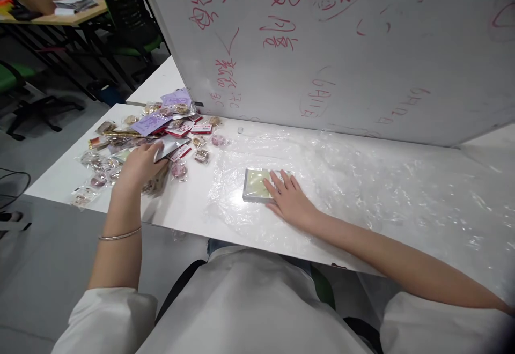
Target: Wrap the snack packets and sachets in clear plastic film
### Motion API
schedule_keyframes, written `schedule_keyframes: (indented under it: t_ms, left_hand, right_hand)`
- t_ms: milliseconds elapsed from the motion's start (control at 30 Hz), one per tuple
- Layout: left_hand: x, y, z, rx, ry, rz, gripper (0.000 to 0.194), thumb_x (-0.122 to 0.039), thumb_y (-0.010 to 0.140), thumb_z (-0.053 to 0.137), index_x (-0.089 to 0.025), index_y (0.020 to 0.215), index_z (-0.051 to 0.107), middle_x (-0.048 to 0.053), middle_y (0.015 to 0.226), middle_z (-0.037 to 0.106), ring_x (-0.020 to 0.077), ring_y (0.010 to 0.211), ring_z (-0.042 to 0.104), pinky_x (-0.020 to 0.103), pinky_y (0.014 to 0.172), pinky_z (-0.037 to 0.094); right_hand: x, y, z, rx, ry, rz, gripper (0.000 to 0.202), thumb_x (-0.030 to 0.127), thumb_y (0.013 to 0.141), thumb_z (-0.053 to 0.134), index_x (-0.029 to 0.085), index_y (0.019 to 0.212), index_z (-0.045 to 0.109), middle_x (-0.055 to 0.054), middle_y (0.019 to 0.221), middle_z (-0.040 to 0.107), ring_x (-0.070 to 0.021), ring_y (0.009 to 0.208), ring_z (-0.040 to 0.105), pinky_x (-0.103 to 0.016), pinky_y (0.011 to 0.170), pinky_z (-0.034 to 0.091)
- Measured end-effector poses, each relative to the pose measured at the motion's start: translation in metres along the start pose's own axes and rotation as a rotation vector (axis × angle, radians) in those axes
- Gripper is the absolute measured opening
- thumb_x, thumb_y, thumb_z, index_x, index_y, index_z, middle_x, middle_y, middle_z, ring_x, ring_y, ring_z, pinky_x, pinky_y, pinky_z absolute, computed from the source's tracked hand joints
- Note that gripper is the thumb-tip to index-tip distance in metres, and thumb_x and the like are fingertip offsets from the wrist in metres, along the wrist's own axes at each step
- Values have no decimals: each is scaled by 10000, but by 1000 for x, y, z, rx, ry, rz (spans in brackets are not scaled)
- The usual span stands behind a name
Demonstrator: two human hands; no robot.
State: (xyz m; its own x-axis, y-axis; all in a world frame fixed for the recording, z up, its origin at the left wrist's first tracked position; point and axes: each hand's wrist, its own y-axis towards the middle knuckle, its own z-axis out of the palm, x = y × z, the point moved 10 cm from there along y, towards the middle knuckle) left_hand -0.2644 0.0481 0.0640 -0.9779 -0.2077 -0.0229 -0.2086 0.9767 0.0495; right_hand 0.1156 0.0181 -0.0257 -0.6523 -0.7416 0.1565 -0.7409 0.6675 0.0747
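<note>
At the pile on the left of the table, my left hand [140, 166] has its thumb and fingers closed on a flat silvery-white packet [172, 146]. Its fingertips are partly hidden by the packet. Around it lie small clear-wrapped snacks [179, 169], purple packets [151, 123] and red-and-white packets [201, 128]. My right hand [292, 198] rests with spread fingers on the right part of a flat rectangular pack [256, 183], pale green on top with a grey edge. That pack lies on a sheet of clear plastic film, and its right end is covered by the hand.
Clear plastic film [362, 193] spreads over the middle and right of the white table [173, 206]. A whiteboard [322, 64] with red writing stands along the back edge. A tiny clear block [240, 130] sits near it. Behind, at left, are a black chair [124, 10] and a desk.
</note>
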Motion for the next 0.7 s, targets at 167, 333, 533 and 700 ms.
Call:
schedule_keyframes:
  t_ms: [167, 333, 533, 700]
  left_hand:
    - [4, -2, -15, -4, 84, -80, 362, -292, 937, 464, -157, 1225, 638, 97, 967, 720, 254, 809, 641, 351, 740, 502]
    - [-38, -44, -79, -425, 222, -167, 370, -144, 933, 396, -68, 1209, 632, 178, 972, 724, 285, 797, 668, 391, 665, 527]
    - [-216, -117, -64, -682, -70, 689, 632, -11, 945, 391, -132, 1550, 254, 187, 1322, 625, 247, 1181, 643, 399, 881, 608]
    - [-276, -124, 12, -285, -202, 1064, 607, 12, 959, 343, -112, 1544, 245, 162, 1424, 551, 235, 1383, 456, 445, 1128, 463]
  right_hand:
    - [1, -3, -9, 109, 94, 15, 843, 628, 963, 380, 260, 1595, -41, -115, 1654, 72, -371, 1503, -18, -643, 1200, 135]
    - [-3, -4, -63, -76, 175, -6, 820, 509, 1005, 379, 256, 1574, -155, -122, 1636, 197, -286, 1514, 135, -576, 1227, 177]
    - [3, -13, -119, -424, 88, -75, 877, 349, 985, 509, 266, 1577, -133, -135, 1632, 203, -290, 1505, 187, -578, 1195, 285]
    - [-14, -31, -104, -371, 2, -92, 619, 157, 991, 446, 270, 1564, 241, -106, 1444, 535, -281, 1394, 437, -574, 1145, 380]
